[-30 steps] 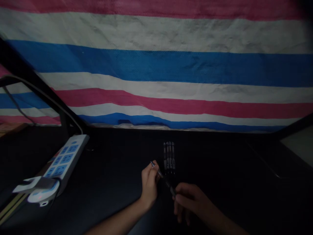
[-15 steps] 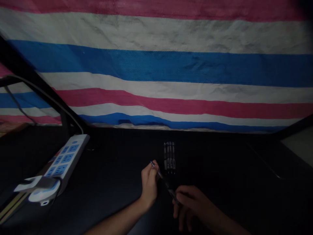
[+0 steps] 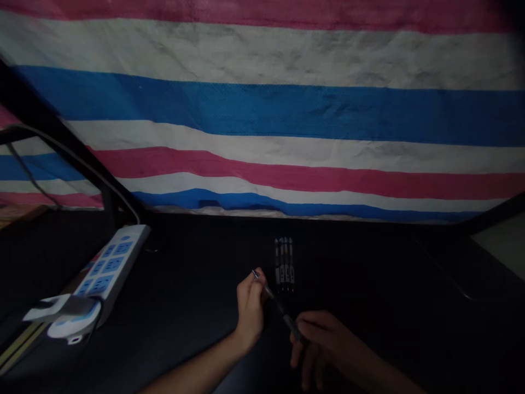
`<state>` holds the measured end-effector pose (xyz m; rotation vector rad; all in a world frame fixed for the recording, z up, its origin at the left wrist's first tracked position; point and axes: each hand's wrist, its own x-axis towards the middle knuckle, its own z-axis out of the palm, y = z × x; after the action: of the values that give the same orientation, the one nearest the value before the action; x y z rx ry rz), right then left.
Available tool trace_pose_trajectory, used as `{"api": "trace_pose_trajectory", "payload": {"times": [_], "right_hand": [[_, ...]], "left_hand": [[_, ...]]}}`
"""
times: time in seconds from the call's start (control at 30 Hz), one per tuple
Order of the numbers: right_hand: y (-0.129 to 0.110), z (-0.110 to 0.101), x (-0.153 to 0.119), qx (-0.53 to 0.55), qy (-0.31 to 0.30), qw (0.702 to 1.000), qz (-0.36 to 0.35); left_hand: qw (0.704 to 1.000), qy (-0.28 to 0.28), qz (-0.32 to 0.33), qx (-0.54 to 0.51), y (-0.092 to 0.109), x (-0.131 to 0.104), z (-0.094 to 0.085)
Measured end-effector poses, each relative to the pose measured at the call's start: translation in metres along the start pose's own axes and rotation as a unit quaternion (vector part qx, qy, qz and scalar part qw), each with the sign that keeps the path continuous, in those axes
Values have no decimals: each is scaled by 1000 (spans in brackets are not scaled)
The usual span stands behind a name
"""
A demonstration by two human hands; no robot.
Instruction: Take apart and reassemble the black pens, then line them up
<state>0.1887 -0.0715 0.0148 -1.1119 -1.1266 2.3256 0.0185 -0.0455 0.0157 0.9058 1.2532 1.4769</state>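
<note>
A dark pen slants between my two hands over the black table. My left hand pinches its silvery upper-left end between thumb and fingers. At the lower-right end, my right hand grips the pen with thumb and index finger, its other fingers hanging loosely below. Just beyond, several similar pens lie side by side in a neat upright row, close to the held pen but apart from it.
At the left a white power strip with blue sockets holds a plug and cables. A striped sheet hangs behind the black table. Dark frame bars slope at both sides, and a dark flat object lies right.
The held pen has turned slightly about its length near my right hand, whose fingers have shifted a little. My left hand looks nearly unchanged.
</note>
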Motion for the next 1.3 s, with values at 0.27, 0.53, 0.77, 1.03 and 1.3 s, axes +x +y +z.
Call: {"api": "trace_pose_trajectory", "payload": {"times": [0.27, 0.53, 0.77, 1.03, 1.3], "right_hand": [[-7, -4, -4, -3, -31, 999, 15], [-19, -4, -9, -46, -32, 998, 27], [-19, -10, -10, -55, -38, 998, 18], [-20, -13, -11, -46, -35, 998, 9], [-19, -14, -10, -46, -37, 998, 10]], "left_hand": [[1000, 5, -11, -6, -3, 2, 0], [1000, 14, -9, -16, -2, 2, -1], [996, 73, 14, -46, -5, 16, -8], [988, 145, 27, -52, 0, 29, -16], [992, 113, 2, -55, 1, 21, -9]]}}
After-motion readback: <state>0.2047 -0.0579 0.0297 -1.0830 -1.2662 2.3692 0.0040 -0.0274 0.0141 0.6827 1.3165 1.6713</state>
